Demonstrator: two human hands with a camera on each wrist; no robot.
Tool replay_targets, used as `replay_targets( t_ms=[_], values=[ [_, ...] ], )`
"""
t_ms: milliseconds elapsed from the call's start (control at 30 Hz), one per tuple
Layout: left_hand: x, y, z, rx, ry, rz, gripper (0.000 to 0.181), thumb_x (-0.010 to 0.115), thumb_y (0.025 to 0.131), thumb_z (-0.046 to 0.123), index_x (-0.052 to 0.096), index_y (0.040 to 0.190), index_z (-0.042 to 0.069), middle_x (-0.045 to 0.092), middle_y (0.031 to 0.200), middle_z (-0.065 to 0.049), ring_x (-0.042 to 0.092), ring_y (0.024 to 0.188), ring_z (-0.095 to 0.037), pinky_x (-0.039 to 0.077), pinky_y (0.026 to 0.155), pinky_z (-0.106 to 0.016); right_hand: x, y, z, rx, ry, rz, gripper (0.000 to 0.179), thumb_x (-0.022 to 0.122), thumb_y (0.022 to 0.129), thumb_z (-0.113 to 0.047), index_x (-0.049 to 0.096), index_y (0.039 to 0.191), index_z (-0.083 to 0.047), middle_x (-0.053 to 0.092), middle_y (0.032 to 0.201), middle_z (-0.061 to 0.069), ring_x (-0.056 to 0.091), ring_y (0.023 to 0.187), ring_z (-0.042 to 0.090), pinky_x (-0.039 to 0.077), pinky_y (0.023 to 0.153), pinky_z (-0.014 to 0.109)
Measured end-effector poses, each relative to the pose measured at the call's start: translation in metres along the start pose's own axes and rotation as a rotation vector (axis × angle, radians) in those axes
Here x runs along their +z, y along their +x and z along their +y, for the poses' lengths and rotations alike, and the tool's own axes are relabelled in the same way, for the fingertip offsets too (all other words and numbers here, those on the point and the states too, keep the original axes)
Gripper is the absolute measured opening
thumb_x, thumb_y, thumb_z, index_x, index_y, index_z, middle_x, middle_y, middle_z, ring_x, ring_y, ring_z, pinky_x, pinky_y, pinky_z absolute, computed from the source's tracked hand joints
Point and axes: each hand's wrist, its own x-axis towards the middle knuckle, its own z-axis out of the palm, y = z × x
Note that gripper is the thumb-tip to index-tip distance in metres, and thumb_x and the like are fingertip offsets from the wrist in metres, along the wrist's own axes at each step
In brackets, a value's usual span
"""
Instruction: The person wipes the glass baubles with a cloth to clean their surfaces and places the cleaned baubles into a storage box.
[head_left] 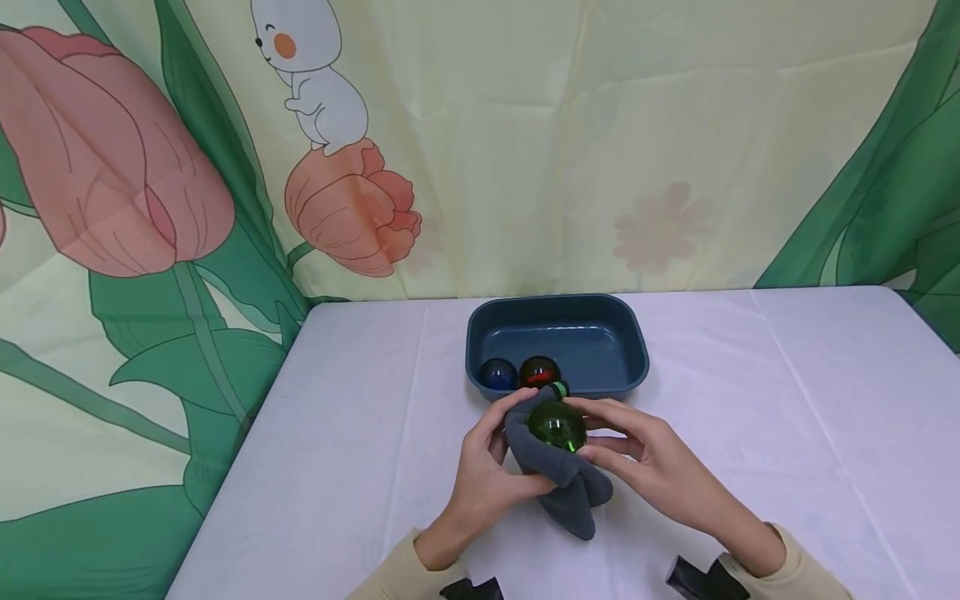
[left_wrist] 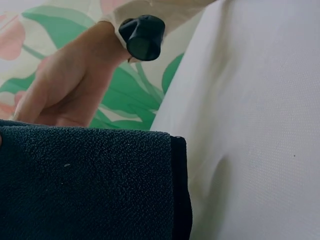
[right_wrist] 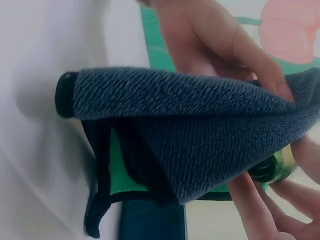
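1. Green ball (head_left: pixel 557 427) held above the table (head_left: pixel 337 433), just in front of the tub (head_left: pixel 558 333), between both hands.
2. Grey cloth (head_left: pixel 558 479) wrapped under and around left side of the ball; loose end hangs down toward the table below the hands.
3. Left hand (head_left: pixel 483 475): fingers curled round the cloth, cupping the ball from the left through it. Thumb up at the cloth's top edge.
4. Right hand (head_left: pixel 645 467): fingertips curled onto the ball's right side, pinching it; thumb along the top, near the tub's front wall.
5. Left wrist view: cloth (left_wrist: pixel 90 185) fills the lower left, dark hem at its right edge; right hand (left_wrist: pixel 70 85) beyond it, white table (left_wrist: pixel 250 125) to the right.
6. Right wrist view: cloth (right_wrist: pixel 190 130) draped across, green underside with dark border showing beneath; sliver of ball (right_wrist: pixel 272 167) at its lower right edge, touched by fingers (right_wrist: pixel 250 205); left hand (right_wrist: pixel 215 40) above, gripping the fold.
7. Tub: dark blue, rectangular, on the table toward the far edge. Blue ball (head_left: pixel 497 375) and red ball (head_left: pixel 539 372) inside, side by side at the near left corner.
8. Backdrop (head_left: pixel 525 125): pale curtain printed with tulips, leaves and a white cartoon creature.
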Motion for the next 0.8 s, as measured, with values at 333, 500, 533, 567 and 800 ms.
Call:
replay_targets(
  t_ms=[333, 500, 533, 567, 800],
  values=[
    [-0.001, 0.001, -0.003, 0.046, 0.004, -0.005, 0.079, 0.082, 0.069, -0.008, 0.051, 0.140, 0.008, 0.055, 0.136, -0.014, 0.059, 0.121, -0.023, 0.047, 0.106, -0.033, -0.003, -0.004, 0.003, -0.251, -0.197, 0.071, 0.061, 0.077, 0.083, -0.003, 0.056, 0.140, -0.015, 0.058, 0.136, 0.003, 0.059, 0.121, 0.009, 0.055, 0.093, 0.023],
    [-0.002, 0.002, -0.005, 0.067, -0.002, -0.004, 0.078, 0.082, 0.069, -0.010, 0.051, 0.140, 0.005, 0.057, 0.134, -0.016, 0.061, 0.119, -0.022, 0.048, 0.105, -0.032, -0.003, -0.003, 0.008, -0.362, -0.317, 0.091, 0.069, 0.082, 0.075, 0.004, 0.060, 0.137, -0.016, 0.057, 0.137, 0.000, 0.053, 0.127, 0.005, 0.046, 0.100, 0.013],
    [-0.002, 0.002, -0.005, 0.066, -0.002, -0.003, 0.078, 0.082, 0.069, -0.010, 0.051, 0.139, 0.005, 0.057, 0.134, -0.016, 0.061, 0.119, -0.022, 0.049, 0.105, -0.032, -0.002, -0.003, 0.009, -0.366, -0.331, 0.092, 0.064, 0.082, 0.078, -0.003, 0.060, 0.137, -0.017, 0.057, 0.138, -0.001, 0.052, 0.129, 0.005, 0.045, 0.101, 0.013],
    [-0.002, 0.002, -0.004, 0.065, 0.000, -0.002, 0.078, 0.082, 0.069, -0.009, 0.051, 0.139, 0.005, 0.056, 0.134, -0.016, 0.061, 0.119, -0.022, 0.049, 0.105, -0.032, -0.002, -0.003, 0.010, -0.378, -0.343, 0.095, 0.058, 0.080, 0.082, -0.011, 0.060, 0.136, -0.015, 0.057, 0.137, 0.001, 0.052, 0.129, 0.006, 0.045, 0.101, 0.013],
    [-0.003, 0.002, 0.000, 0.037, 0.012, -0.002, 0.079, 0.083, 0.069, -0.008, 0.052, 0.140, 0.008, 0.056, 0.138, -0.014, 0.059, 0.122, -0.023, 0.047, 0.106, -0.032, 0.001, -0.003, 0.011, -0.427, -0.384, 0.095, 0.054, 0.053, 0.096, -0.045, 0.058, 0.138, -0.012, 0.056, 0.138, 0.005, 0.050, 0.129, 0.006, 0.044, 0.101, 0.013]
  ],
)
